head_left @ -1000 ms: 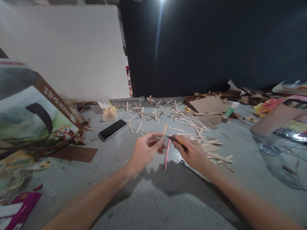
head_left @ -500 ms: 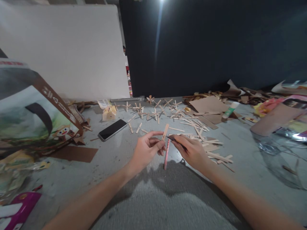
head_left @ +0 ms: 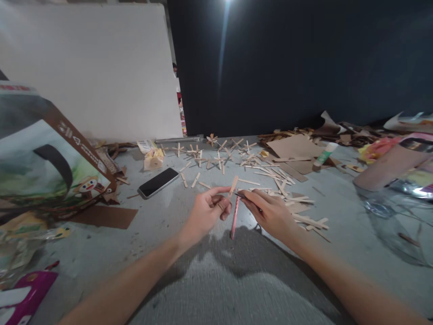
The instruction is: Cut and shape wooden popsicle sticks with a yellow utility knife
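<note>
In right hand [head_left: 272, 214], holding a tool [head_left: 239, 195]; in left hand [head_left: 205, 212], pinching a wooden stick [head_left: 233, 184]. Probably light, stiff; grip low.

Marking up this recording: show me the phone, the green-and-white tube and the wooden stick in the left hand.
Phone [head_left: 158, 182]: head view, middle of the dark screen.
Green-and-white tube [head_left: 324, 156]: head view, green part.
Wooden stick [head_left: 233, 184]: head view, exposed flat face.
</note>
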The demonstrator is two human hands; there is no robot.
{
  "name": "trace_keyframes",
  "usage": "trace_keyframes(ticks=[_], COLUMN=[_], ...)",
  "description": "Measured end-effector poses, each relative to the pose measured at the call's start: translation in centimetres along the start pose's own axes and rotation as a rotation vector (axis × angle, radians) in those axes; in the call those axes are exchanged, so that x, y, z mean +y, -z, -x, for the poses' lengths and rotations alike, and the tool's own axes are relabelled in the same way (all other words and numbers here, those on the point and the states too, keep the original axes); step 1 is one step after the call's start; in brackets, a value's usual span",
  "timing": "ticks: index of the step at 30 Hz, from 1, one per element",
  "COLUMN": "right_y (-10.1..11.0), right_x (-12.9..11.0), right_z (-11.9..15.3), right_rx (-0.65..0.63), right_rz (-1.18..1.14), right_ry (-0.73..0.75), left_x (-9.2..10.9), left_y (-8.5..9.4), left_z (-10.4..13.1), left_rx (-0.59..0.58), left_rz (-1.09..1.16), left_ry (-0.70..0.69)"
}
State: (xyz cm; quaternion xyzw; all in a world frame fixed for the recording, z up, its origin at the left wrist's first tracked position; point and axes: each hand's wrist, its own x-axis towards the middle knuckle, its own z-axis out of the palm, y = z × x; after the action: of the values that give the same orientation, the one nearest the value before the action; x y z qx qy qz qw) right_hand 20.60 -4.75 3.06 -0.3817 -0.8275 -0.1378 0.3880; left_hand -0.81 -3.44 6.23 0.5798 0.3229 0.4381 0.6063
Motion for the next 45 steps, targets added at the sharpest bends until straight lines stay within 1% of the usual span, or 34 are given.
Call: trace_keyframes(ticks=[5, 11, 14, 18, 25, 32, 45], right_y=[-0.08, -0.21, -0.20, -0.17, -0.14, -0.23, -0.04], right_x=[0.07, 0.15, 0.18, 0.23, 0.19, 0.13, 0.14], right_z=[0.09, 0.23, 0.27, 0.26, 0.28, 0.30, 0.16], right_rx=[0.001, 0.000, -0.021, -0.018, -0.020, -0.019, -0.040], right_rz=[-0.005, -0.026, -0.039, -0.047, -0.061, -0.055, -0.054], right_ry=[-0.002, -0.032, -0.050, -0.034, -0.040, -0.051, -0.072], left_x=[-0.20, -0.51, -0.51, -0.46, -0.40, -0.25, 0.04], left_y=[0.10, 0.24, 0.19, 0.10, 0.01, 0.04, 0.22], left_z=[-0.01, -0.03, -0.02, 0.02, 0.09, 0.08, -0.05], left_rx=[-0.055, -0.071, -0.087, -0.130, -0.111, -0.113, -0.080], left_rz=[0.040, 0.061, 0.081, 0.079, 0.031, 0.025, 0.012], left_ry=[0.019, 0.042, 0.037, 0.027, 0.022, 0.004, 0.004])
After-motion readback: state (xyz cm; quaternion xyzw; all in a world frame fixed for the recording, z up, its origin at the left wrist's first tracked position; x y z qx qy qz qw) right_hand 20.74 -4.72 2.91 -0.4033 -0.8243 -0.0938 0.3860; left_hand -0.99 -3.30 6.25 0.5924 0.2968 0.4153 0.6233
